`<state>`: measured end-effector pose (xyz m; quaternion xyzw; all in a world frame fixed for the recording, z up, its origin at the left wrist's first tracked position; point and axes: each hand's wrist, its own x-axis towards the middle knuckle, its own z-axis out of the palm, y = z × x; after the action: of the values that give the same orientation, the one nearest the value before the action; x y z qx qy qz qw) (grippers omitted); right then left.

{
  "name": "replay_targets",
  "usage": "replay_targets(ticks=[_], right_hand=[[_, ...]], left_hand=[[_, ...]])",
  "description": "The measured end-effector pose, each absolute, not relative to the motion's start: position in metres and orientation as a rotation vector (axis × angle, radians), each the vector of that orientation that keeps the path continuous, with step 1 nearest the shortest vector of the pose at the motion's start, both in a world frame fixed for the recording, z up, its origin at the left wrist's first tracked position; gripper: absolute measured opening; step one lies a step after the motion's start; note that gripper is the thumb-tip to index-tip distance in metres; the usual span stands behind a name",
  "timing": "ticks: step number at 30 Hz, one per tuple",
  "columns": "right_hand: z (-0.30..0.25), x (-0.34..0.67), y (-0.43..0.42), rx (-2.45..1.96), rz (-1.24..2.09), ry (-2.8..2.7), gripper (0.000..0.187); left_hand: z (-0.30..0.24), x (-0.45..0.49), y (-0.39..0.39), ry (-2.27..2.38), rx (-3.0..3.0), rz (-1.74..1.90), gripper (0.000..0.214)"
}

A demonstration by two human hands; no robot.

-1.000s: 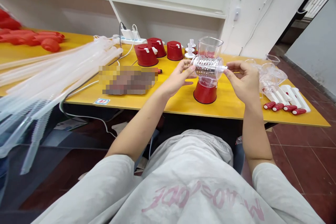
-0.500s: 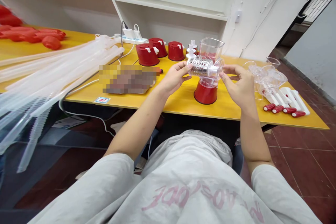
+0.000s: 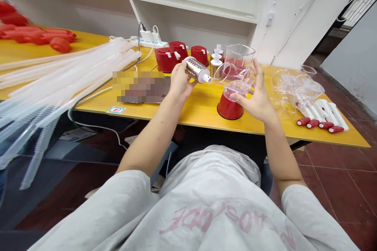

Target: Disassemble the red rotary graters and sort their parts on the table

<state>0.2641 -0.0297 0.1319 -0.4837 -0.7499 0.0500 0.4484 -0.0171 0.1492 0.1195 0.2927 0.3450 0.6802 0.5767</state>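
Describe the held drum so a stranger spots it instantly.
On the yellow table, find the front red base under a clear housing. Left of it, the left hand holds the drum, a holed metal cylinder. The other drums stand upright; this one is held sideways.

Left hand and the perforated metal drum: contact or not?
Touching. The head view shows the left hand gripping the metal drum at one end, holding it off the table, white spindle pointing away from the palm.
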Motion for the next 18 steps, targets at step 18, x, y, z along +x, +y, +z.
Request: replay_targets(ticks=[18], right_hand=[[0.138, 0.295, -0.024, -1.275, 0.045, -1.748, 0.134]], left_hand=[[0.112, -0.001, 0.148, 0.613, 0.692, 1.306, 0.033]])
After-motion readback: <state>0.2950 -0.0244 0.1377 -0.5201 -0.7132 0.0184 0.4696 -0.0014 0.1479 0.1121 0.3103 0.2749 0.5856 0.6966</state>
